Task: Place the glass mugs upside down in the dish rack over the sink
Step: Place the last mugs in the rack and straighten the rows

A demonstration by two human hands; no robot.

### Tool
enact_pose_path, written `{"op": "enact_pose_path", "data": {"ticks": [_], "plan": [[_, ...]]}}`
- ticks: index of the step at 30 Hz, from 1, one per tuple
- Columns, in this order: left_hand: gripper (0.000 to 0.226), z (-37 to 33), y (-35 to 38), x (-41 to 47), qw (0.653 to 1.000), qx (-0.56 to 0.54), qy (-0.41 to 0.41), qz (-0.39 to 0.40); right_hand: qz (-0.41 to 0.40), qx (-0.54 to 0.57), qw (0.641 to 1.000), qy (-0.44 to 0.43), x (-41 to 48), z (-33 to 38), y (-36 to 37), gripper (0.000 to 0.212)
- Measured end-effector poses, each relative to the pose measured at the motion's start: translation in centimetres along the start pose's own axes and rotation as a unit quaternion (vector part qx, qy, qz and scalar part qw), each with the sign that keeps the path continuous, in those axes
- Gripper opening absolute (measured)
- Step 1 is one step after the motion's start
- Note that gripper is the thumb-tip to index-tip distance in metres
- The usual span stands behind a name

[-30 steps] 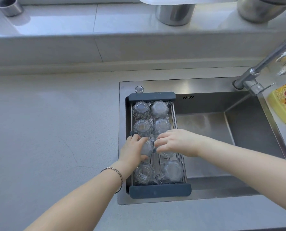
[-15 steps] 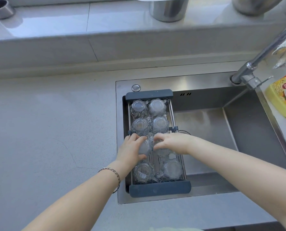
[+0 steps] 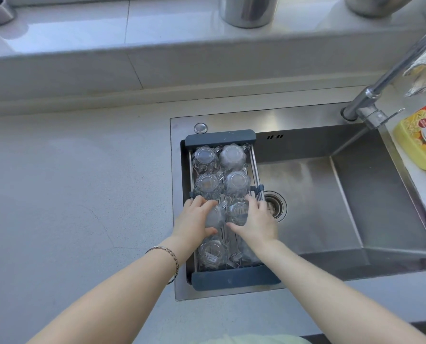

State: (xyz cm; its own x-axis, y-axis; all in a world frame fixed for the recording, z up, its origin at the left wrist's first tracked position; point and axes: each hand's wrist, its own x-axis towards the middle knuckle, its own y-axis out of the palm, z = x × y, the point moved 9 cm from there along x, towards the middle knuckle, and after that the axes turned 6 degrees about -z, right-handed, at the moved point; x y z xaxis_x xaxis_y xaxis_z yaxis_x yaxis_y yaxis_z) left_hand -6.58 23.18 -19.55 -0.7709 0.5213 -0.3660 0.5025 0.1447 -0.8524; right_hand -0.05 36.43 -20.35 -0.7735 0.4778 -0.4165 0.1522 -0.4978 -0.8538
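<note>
A dark-framed dish rack (image 3: 220, 138) spans the left end of the steel sink (image 3: 356, 194). Several clear glass mugs stand upside down in it in two columns. My left hand (image 3: 193, 222) grips the third mug of the left column (image 3: 215, 216). My right hand (image 3: 258, 225) cups the mug beside it (image 3: 238, 212) from the right. Closer to me another inverted mug (image 3: 212, 253) shows a barcode sticker on its base; my right forearm covers the mug next to that one.
A tap (image 3: 371, 95) rises at the sink's back right, with a yellow detergent bottle (image 3: 420, 140) beside it. The drain (image 3: 275, 206) lies just right of the rack. Metal containers (image 3: 248, 9) stand on the window ledge. Grey counter (image 3: 70, 194) stretches left.
My right hand has pulled back from reaching across the rack and now sits on the right side of the right-column mug. My left hand stays on its mug.
</note>
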Motion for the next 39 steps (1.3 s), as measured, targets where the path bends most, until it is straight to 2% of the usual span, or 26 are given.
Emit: {"op": "enact_pose_path", "data": {"ticks": [5, 10, 12, 14, 16, 18, 23, 26, 28, 30, 32, 33, 36, 39], "plan": [[0.069, 0.1, 0.1, 0.0, 1.0, 0.0, -0.003, 0.004, -0.02, -0.027, 0.999, -0.03, -0.5, 1.3, -2.3, 0.073], [0.069, 0.1, 0.0, 0.1, 1.0, 0.006, -0.003, 0.005, -0.08, -0.014, 0.978, -0.192, -2.4, 4.0, -6.2, 0.073], [0.069, 0.1, 0.0, 0.0, 1.0, 0.007, -0.004, 0.005, -0.036, -0.023, 0.962, -0.27, -2.0, 4.6, -6.2, 0.071], [0.068, 0.2, 0.1, 0.0, 1.0, 0.003, -0.007, 0.005, 0.057, -0.06, 0.944, -0.319, -1.5, 4.7, -4.7, 0.07], [0.068, 0.1, 0.1, 0.0, 1.0, 0.0, -0.009, 0.005, 0.134, -0.11, 0.925, -0.339, -1.1, 4.4, -3.0, 0.07], [0.069, 0.0, 0.1, 0.0, 1.0, 0.0, -0.007, 0.005, 0.162, -0.126, 0.916, -0.344, -0.7, 4.4, -2.0, 0.069], [0.069, 0.0, 0.0, 0.0, 1.0, 0.001, 0.001, 0.001, 0.155, -0.008, 0.944, -0.289, 1.0, 2.4, -1.0, 0.07], [0.069, 0.0, 0.1, 0.1, 1.0, 0.0, 0.0, 0.003, 0.074, 0.082, 0.967, -0.232, 0.8, 0.9, -1.1, 0.068], [0.07, 0.1, 0.2, 0.1, 1.0, 0.002, 0.0, 0.006, 0.02, 0.174, 0.973, -0.149, 0.3, -0.4, -0.8, 0.072], [0.07, 0.1, 0.2, 0.1, 1.0, 0.002, 0.0, 0.001, 0.024, 0.247, 0.968, -0.026, 0.0, -1.8, 0.6, 0.086], [0.07, 0.1, 0.3, -0.1, 1.0, 0.004, 0.003, 0.001, 0.04, 0.242, 0.968, 0.047, -0.1, -2.4, 2.1, 0.095], [0.07, 0.0, 0.4, -0.2, 1.0, 0.007, 0.005, 0.001, 0.032, 0.233, 0.97, 0.059, 0.0, -2.5, 2.3, 0.093], [0.07, 0.0, 0.5, -0.1, 1.0, 0.013, 0.007, 0.002, 0.012, 0.217, 0.974, 0.056, 0.1, -2.8, 1.9, 0.076], [0.07, -0.1, 0.4, 0.1, 1.0, 0.012, 0.01, 0.006, 0.029, 0.186, 0.982, 0.026, 0.1, -2.8, 1.9, 0.073]]}}
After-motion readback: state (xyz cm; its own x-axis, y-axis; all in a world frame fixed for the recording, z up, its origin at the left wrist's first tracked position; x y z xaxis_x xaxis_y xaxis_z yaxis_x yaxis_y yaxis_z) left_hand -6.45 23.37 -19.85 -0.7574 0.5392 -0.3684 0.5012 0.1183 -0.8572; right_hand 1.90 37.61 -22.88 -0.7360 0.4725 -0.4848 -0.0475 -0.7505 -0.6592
